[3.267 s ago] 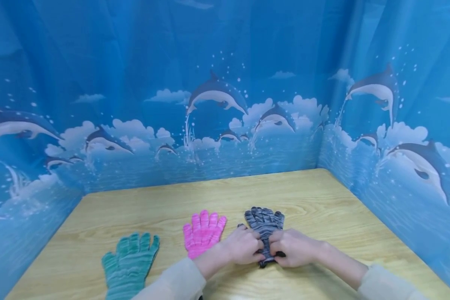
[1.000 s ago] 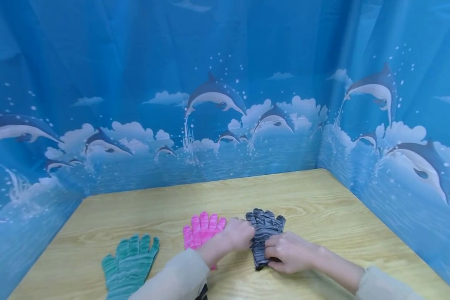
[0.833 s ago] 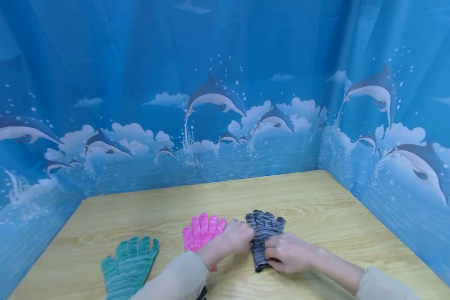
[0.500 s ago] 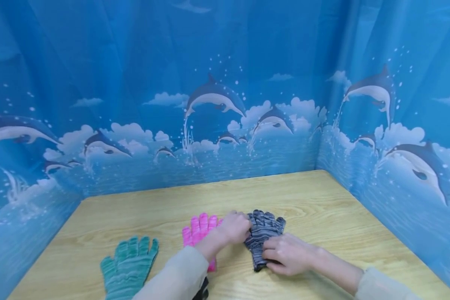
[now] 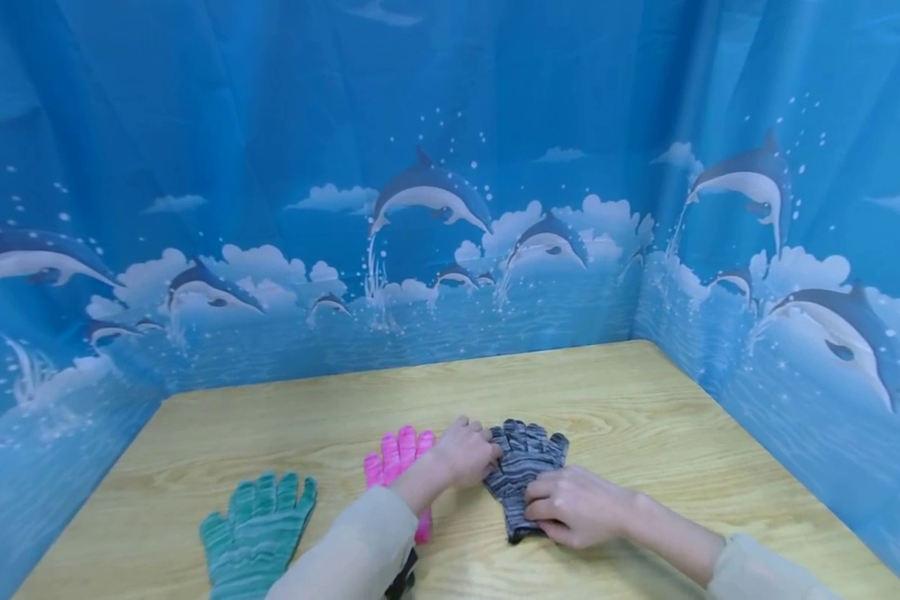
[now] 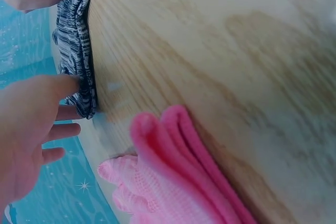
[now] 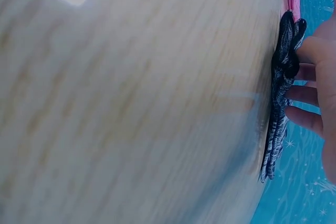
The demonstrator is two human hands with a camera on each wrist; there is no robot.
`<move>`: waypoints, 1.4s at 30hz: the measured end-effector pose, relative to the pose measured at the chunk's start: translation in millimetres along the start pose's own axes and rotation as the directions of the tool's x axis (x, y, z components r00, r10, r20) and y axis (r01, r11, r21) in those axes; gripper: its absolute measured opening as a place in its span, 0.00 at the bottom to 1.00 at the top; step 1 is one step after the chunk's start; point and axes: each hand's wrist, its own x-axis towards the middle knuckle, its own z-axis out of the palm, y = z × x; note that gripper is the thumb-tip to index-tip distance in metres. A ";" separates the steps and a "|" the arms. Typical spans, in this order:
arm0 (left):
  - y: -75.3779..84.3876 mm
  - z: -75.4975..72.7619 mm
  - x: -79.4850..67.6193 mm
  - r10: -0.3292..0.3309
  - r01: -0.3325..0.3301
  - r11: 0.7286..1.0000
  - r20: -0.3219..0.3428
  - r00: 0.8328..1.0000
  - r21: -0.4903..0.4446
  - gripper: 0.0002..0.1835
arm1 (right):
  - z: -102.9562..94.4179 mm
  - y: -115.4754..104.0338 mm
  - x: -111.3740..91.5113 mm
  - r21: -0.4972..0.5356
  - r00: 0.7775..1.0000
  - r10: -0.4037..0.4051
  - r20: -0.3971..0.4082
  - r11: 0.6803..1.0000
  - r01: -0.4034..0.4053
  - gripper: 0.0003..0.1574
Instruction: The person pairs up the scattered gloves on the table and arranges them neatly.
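Observation:
A black-and-grey striped knit glove [image 5: 521, 471] lies flat on the table, fingers pointing away from me. At its left edge my left hand [image 5: 461, 454] pinches the glove's thumb between thumb and index finger; the other fingers extend loosely in the left wrist view. My right hand [image 5: 577, 504] has curled fingers on the glove's lower right side, just above the dark cuff, and holds it there. Left of it lies a pink knit glove [image 5: 399, 457], partly hidden by my left forearm. In the left wrist view, the cuff of the pink glove [image 6: 184, 177] is nearest the camera.
A green striped glove [image 5: 258, 529] lies at the front left of the wooden table [image 5: 330, 412]. Something black [image 5: 402, 577] shows beside the left sleeve. A blue dolphin-print curtain [image 5: 285, 167] stands around the table's back and sides.
Both hands were together at the glove's lower part; the left has moved up to its left edge, then slightly outward, drawing the glove's thumb leftward. The right has stayed near the cuff.

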 end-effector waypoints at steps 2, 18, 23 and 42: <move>-0.8 -0.5 0.2 0.000 -0.001 1.000 0.009 1.000 0.013 0.15 | 0.3 0.9 0.1 0.005 1.000 -0.007 -0.008 1.000 0.007 0.08; 4.0 -6.8 -5.7 0.121 -0.122 0.992 -0.112 0.986 0.000 0.14 | -3.6 14.4 2.9 0.086 0.973 0.225 -0.049 0.972 -0.220 0.04; 9.9 -5.4 -8.0 0.220 -0.219 0.975 -0.140 0.965 0.027 0.15 | -3.0 34.0 5.8 0.058 0.888 0.460 -0.003 0.887 -0.459 0.05; 16.6 -1.2 -9.4 0.229 -0.226 0.973 -0.149 0.962 0.043 0.16 | 25.0 46.5 42.7 -0.010 0.648 0.748 0.145 0.656 -0.755 0.03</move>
